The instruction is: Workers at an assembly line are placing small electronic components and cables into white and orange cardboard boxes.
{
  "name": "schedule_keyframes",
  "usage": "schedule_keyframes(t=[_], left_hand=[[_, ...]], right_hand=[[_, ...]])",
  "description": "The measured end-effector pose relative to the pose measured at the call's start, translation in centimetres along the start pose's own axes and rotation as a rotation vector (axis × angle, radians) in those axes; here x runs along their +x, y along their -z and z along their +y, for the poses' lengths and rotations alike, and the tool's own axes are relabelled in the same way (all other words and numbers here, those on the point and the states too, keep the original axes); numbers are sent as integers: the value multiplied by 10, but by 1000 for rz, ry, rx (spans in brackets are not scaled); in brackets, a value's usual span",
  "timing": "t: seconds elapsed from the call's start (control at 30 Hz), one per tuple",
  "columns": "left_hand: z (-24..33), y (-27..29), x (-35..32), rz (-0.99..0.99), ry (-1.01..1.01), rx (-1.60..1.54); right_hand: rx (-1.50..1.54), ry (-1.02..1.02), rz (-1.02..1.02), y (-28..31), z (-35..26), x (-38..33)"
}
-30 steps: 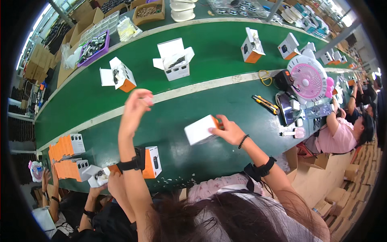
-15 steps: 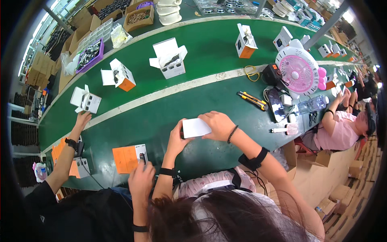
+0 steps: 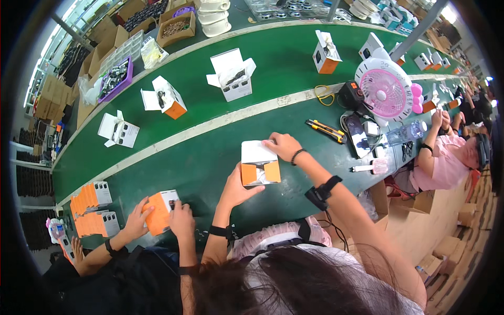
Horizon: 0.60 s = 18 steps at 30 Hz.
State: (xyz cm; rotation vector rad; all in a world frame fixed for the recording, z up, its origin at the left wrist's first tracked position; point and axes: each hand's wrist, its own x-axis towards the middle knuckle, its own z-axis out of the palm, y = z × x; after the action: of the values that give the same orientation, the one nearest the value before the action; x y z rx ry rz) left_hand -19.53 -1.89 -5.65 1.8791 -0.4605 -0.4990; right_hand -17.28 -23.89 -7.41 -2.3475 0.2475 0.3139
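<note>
In front of me is a small cardboard box (image 3: 253,176), its white lid raised and its orange inner flaps parted, with something pale and hard to make out between them. My left hand (image 3: 236,188) grips the box from the left and below, thumb along its near edge. My right hand (image 3: 285,146) is closed at the upper right corner of the raised lid, fingertips on its edge. Farther right on the green bench lie a yellow and black utility knife (image 3: 326,131) and a smartphone (image 3: 358,136).
A co-worker's hands (image 3: 137,220) hold another orange box (image 3: 157,212) at left, by stacked boxes (image 3: 92,199). Open boxes (image 3: 231,79) stand on the green belt (image 3: 283,63) beyond. A pink fan (image 3: 384,92) and a plastic bottle (image 3: 407,134) are at right.
The box in my hands has turned and its lid has come up, showing orange flaps. Boxes on the belt have shifted right. The co-worker's left hand has left a belt box for the orange one.
</note>
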Motion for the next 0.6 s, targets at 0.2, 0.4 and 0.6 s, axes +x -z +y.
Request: schedule_keyframes(t=[0.2,0.4,0.6], left_hand=[[26,0,12,59,324,301],[14,8,-3,197,412,-433],[-15,-11,-23,173,417,-815]], right_hand=[[215,-192,84,-2,-5,-17],[-203,54,76,34,-38,-73],[-182,69,207,0,-39,-76]])
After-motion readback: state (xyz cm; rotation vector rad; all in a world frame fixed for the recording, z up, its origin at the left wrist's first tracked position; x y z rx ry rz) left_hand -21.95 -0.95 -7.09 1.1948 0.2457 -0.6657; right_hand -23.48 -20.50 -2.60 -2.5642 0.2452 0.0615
